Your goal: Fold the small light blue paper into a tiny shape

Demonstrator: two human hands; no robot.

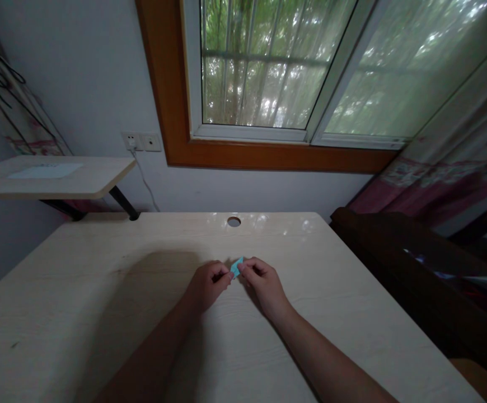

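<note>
Between my two hands is a small piece of light blue folded paper (236, 267), tilted, with a pointed upper right corner. My left hand (210, 282) is closed in a pinch on its lower left edge. On the other side, the thumb and fingers of my right hand (263, 280) pinch the right edge. Both hands are low over the pale wooden table (143, 324), toward its far half. The fingertips cover parts of the paper, so its full shape is hidden.
A round cable hole (234, 222) sits near the table's back edge. At left, a raised shelf (101, 173) on black supports carries a paper sheet (46, 170). A white cable (145, 179) hangs from the wall socket (132, 141). Dark furniture (378, 263) borders the right side.
</note>
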